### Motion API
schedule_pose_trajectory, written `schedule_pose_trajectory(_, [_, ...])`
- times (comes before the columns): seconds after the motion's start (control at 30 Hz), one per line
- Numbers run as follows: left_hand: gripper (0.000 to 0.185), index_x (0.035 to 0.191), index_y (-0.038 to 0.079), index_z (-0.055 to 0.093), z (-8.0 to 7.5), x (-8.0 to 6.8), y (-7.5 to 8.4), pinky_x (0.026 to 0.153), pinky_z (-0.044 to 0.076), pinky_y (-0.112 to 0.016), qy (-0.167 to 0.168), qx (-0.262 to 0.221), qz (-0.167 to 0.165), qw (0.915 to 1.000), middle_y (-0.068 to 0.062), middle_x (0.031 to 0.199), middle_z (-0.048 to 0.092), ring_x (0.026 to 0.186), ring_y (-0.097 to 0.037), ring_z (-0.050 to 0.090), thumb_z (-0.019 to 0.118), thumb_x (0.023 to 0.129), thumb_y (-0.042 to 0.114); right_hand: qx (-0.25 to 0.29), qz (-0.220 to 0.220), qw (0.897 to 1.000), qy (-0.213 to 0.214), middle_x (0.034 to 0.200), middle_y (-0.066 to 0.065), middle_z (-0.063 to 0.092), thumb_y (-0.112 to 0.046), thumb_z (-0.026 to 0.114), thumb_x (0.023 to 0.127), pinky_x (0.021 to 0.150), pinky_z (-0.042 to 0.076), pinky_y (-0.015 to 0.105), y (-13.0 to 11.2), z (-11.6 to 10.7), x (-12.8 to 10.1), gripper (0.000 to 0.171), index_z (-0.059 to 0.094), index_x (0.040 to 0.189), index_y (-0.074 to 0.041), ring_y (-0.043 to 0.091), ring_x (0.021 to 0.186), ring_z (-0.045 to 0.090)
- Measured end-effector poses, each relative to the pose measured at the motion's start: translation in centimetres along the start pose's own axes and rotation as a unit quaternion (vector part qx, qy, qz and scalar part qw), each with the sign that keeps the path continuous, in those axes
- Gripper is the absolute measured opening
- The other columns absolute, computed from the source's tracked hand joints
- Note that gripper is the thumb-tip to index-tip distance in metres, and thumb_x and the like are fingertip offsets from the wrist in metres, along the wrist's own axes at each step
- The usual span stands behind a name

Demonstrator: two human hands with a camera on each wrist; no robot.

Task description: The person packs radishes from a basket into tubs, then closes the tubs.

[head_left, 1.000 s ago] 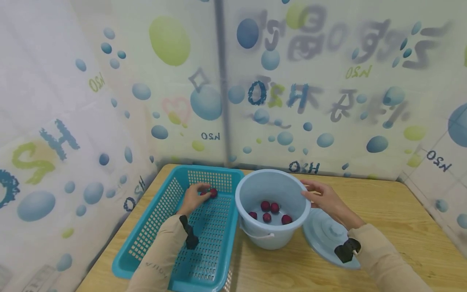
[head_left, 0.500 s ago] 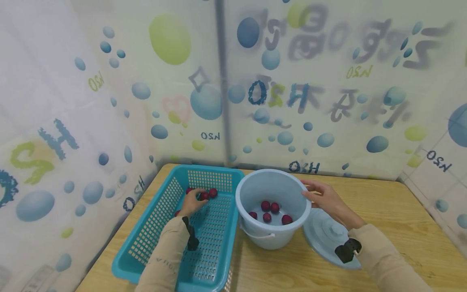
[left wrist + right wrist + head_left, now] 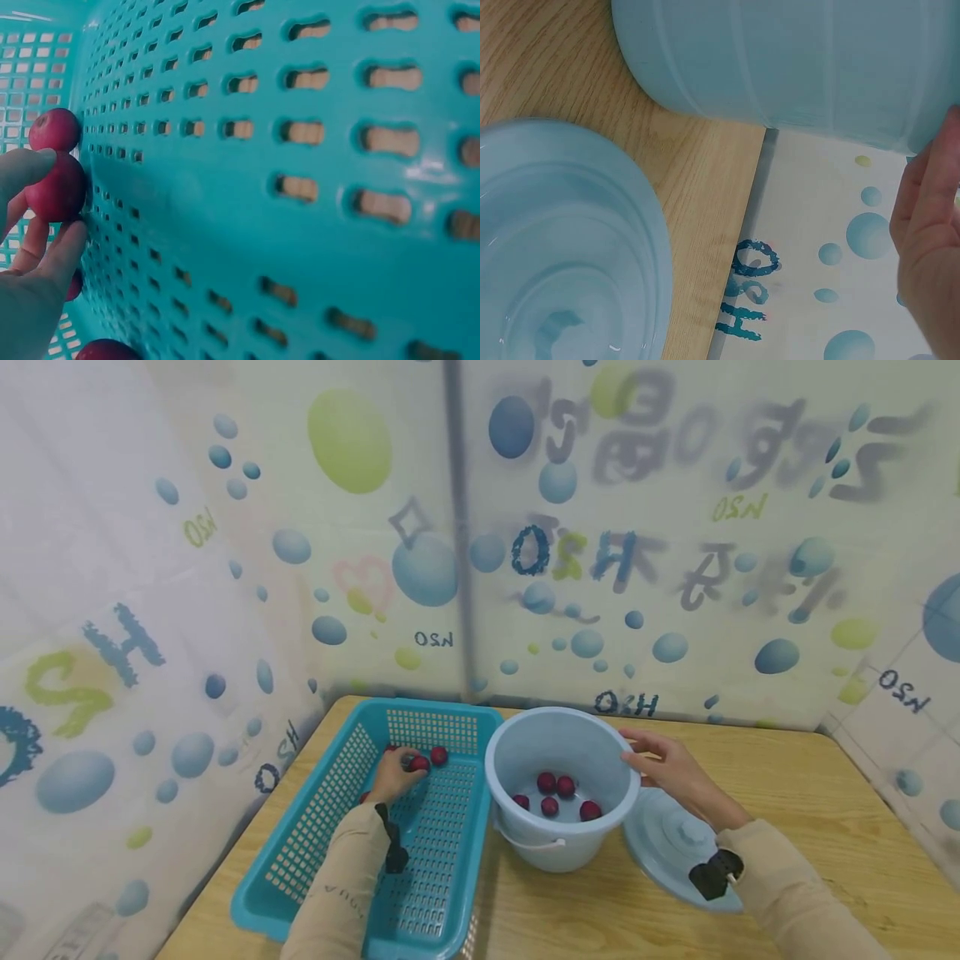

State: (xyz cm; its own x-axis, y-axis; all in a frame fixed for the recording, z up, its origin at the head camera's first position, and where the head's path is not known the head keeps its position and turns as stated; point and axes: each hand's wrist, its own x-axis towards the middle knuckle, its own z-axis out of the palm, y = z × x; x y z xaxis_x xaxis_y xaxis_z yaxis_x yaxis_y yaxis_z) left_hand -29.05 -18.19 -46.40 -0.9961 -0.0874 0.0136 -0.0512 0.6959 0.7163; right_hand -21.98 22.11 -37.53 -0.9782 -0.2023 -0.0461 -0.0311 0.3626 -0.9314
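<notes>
Inside the turquoise basket (image 3: 450,827), my left hand (image 3: 392,777) pinches a dark red plum (image 3: 418,763) between thumb and fingers. The left wrist view shows the thumb on the held plum (image 3: 58,189) and fingertips under it. Another plum (image 3: 438,756) sits beside it, and others are partly hidden by the hand. My right hand (image 3: 678,777) grips the right rim of a pale blue bucket (image 3: 555,852). Several plums (image 3: 565,787) lie on the bucket's bottom. In the right wrist view, fingers (image 3: 934,187) of that hand lie against the bucket's outer wall (image 3: 780,60).
A pale blue lid (image 3: 675,835) lies on the wooden table (image 3: 810,810), right of the bucket and under my right forearm. The basket stands close to the bucket's left side. Patterned sheeting (image 3: 675,568) rises behind the table's back edge.
My left hand has drawn back slightly left and down, uncovering the plum it now pinches and others near it. The right hand and bucket have stayed in place.
</notes>
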Motion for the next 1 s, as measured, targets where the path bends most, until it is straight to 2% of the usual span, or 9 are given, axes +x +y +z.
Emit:
schedule_pose_trajectory(0.2, [0.027, 0.101, 0.000, 0.053, 0.2, 0.0, 0.1, 0.075, 0.046, -0.041, 0.002, -0.002, 0.002, 1.0000, -0.019, 0.105, 0.054, 0.092, -0.029, 0.053, 0.064, 0.077, 0.004, 0.005, 0.000, 1.000, 0.001, 0.118, 0.023, 0.044, -0.024, 0.053, 0.089, 0.076, 0.050, 0.037, 0.1, -0.1, -0.1, 0.054, 0.032, 0.135, -0.004, 0.036, 0.102, 0.051])
schedule_pose_trajectory(0.5, [0.029, 0.103, 0.001, 0.055, 0.1, -0.2, 0.0, 0.073, 0.048, -0.038, -0.012, 0.003, 0.012, 0.9999, -0.016, 0.102, 0.056, 0.091, -0.028, 0.055, 0.065, 0.076, 0.005, 0.006, -0.003, 1.000, 0.002, 0.118, 0.023, 0.045, -0.025, 0.054, 0.088, 0.077, 0.050, 0.038, 0.2, 0.0, -0.1, 0.055, 0.033, 0.135, -0.004, 0.034, 0.101, 0.052])
schedule_pose_trajectory(0.67, [0.028, 0.102, -0.001, 0.057, -0.5, -0.3, 0.3, 0.072, 0.048, -0.039, -0.013, -0.013, 0.032, 0.9993, -0.015, 0.098, 0.058, 0.090, -0.028, 0.056, 0.066, 0.075, 0.005, 0.010, -0.001, 1.000, 0.001, 0.117, 0.023, 0.045, -0.024, 0.055, 0.088, 0.076, 0.050, 0.038, 0.2, 0.0, 0.1, 0.054, 0.034, 0.134, -0.004, 0.034, 0.100, 0.052])
schedule_pose_trajectory(1.0, [0.028, 0.105, 0.003, 0.057, -2.2, -0.6, 1.5, 0.078, 0.047, -0.040, -0.030, -0.021, 0.063, 0.9974, -0.013, 0.105, 0.056, 0.099, -0.029, 0.053, 0.065, 0.078, 0.007, 0.013, -0.011, 1.000, -0.002, 0.117, 0.025, 0.045, -0.021, 0.054, 0.089, 0.075, 0.051, 0.039, 0.4, 0.0, 0.1, 0.053, 0.034, 0.134, -0.003, 0.037, 0.101, 0.051])
